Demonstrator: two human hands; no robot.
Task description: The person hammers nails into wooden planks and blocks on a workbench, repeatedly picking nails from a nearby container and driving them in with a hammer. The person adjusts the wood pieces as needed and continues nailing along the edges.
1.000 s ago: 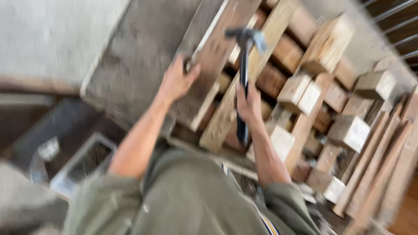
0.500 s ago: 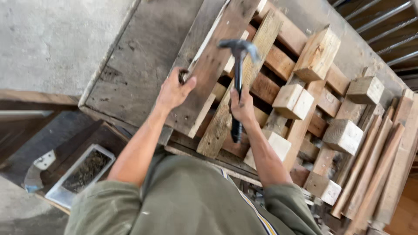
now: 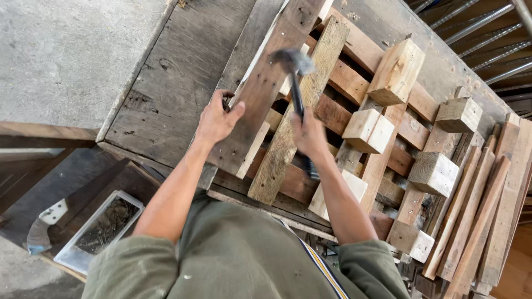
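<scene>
- The hammer [image 3: 295, 94] is raised over a pale plank [image 3: 296, 116] of the pallet frame, its dark metal head blurred, the handle running down into the right hand [image 3: 308, 134].
- It looks head-heavy and stiff; the dark grip at the low end of the handle seems the sensible place to take it, and that is about where the fist sits.
- The right hand is closed round the handle, wrist cocked, forearm stretched out from the body.
- The left hand [image 3: 217, 119] lies on a darker board [image 3: 260, 94] beside the plank, fingers curled over its far edge, pinning it; whether it pinches a nail I cannot tell.
- The boards look rough, rigid and splintery, heavy enough to stay put.
- Loose wooden blocks [image 3: 368, 130] and slats [image 3: 471, 210] crowd the worktop [image 3: 166, 88] to the right.
- Low on the left stands a tray of nails [image 3: 102, 227].
</scene>
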